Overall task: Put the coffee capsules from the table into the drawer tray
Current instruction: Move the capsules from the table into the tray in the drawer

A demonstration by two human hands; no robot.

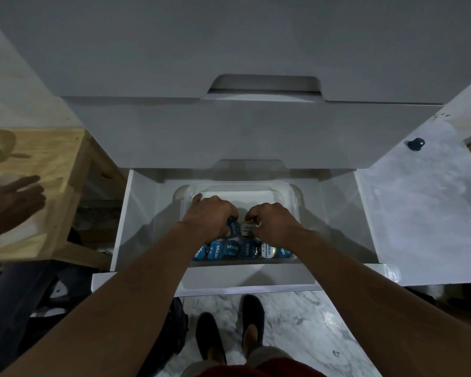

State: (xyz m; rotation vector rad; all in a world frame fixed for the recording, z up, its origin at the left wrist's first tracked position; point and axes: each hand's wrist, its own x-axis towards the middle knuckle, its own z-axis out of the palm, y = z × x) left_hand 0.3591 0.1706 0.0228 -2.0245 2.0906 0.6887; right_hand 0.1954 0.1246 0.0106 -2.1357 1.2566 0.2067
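Observation:
A clear plastic tray sits inside the open white bottom drawer. Along the tray's near side lies a row of several coffee capsules, mostly blue-lidded, one white and gold. Both my hands reach into the tray just behind that row. My left hand has its fingers curled over a blue capsule. My right hand pinches a white-lidded capsule right beside it. The two capsules touch or nearly touch.
A wooden table stands at the left, with another person's hand over it. White closed drawers rise above the open one. A marble floor and my feet lie below; a dark knob is at right.

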